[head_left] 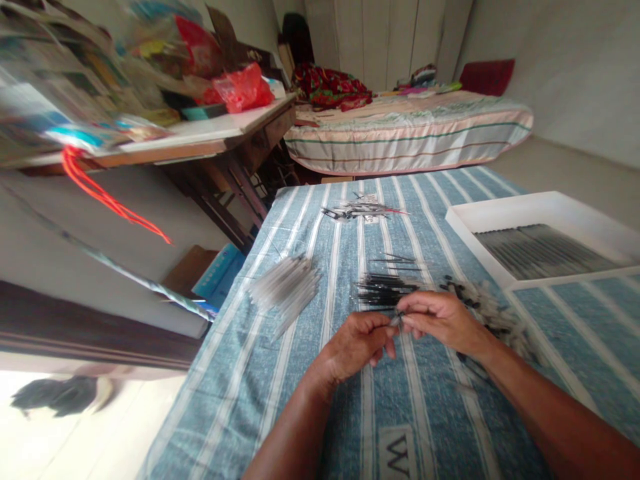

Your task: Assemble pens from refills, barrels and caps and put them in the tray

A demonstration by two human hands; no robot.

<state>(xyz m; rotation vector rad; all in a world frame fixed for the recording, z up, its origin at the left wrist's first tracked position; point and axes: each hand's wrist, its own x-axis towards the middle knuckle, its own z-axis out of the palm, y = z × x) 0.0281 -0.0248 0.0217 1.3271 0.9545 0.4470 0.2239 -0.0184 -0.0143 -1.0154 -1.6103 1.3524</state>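
Observation:
My left hand [360, 340] and my right hand [440, 319] meet over the blue striped cloth [310, 373], fingers pinched together on a small thin dark part [397, 321] held between them. Just beyond the fingertips lies a bundle of thin black rods [383, 291]. A heap of clear tubes [287, 287] lies to the left. To the right of my right hand sits a pile of small dark and pale pieces [487, 303].
A white tray [525, 210] with rows of dark finished sticks stands at the right. Loose thin parts [360, 210] lie at the cloth's far end. A cluttered wooden table [210, 137] is at the left and a bed [410, 137] behind.

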